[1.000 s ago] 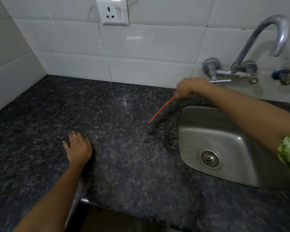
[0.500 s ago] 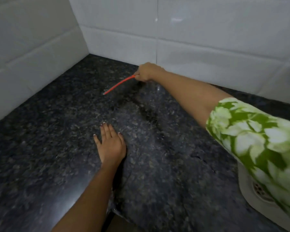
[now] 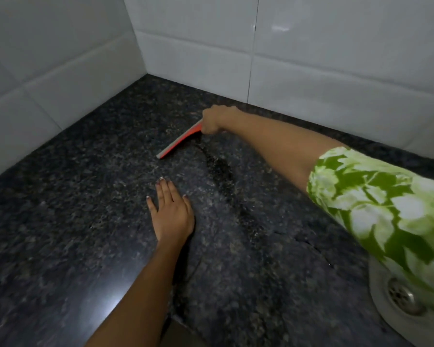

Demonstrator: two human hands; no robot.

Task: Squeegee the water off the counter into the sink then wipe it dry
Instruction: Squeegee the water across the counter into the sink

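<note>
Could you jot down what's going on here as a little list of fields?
place: dark speckled counter in a white-tiled corner
right hand: closed around a red squeegee
squeegee blade: on the counter, near the back wall
left hand: flat on the counter, fingers spread, holding nothing
water: dark wet streak between squeegee and sink
sink: lower right, drain visible
cloth: none in view

the counter (image 3: 60,221) is running back into a corner where two tiled walls (image 3: 311,58) are meeting. the left hand (image 3: 172,212) is lying flat on the counter near its front edge. behind it and slightly right, nearer the back wall, the right hand (image 3: 214,120) is gripping the squeegee (image 3: 179,141), whose blade is reaching left and forward onto the counter. the sink (image 3: 396,300) is sitting at the far right front, partly under the right sleeve (image 3: 386,209).
</note>
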